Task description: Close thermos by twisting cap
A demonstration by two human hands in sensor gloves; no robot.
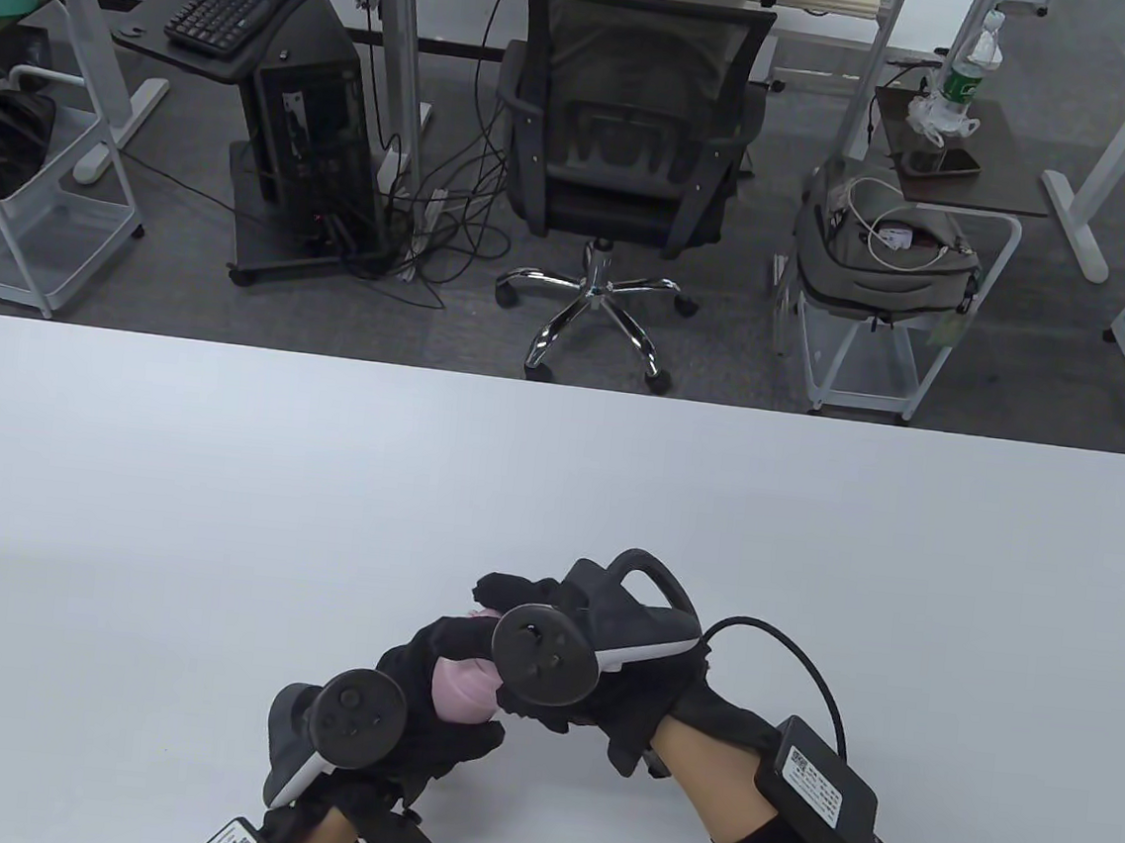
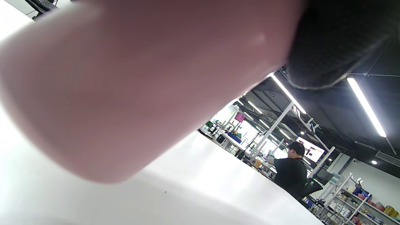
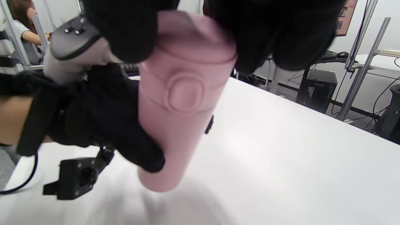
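Note:
A pink thermos (image 1: pixel 463 687) stands upright on the white table (image 1: pixel 216 507), near its front edge. In the right wrist view the thermos body (image 3: pixel 168 137) shows with its pink cap (image 3: pixel 193 40) on top. My left hand (image 1: pixel 416 701) grips the body from the left; it also shows in the right wrist view (image 3: pixel 103 118). My right hand (image 1: pixel 543 628) reaches over the top and grips the cap, its fingers (image 3: pixel 125 28) around the cap's sides. In the left wrist view the thermos (image 2: pixel 131 84) fills most of the frame, blurred.
The table's far edge (image 1: pixel 566 387) lies well beyond the hands. Cables and sensor boxes (image 1: pixel 815 794) trail from my wrists at the table's front. An office chair (image 1: pixel 629 140) and carts stand on the floor behind the table.

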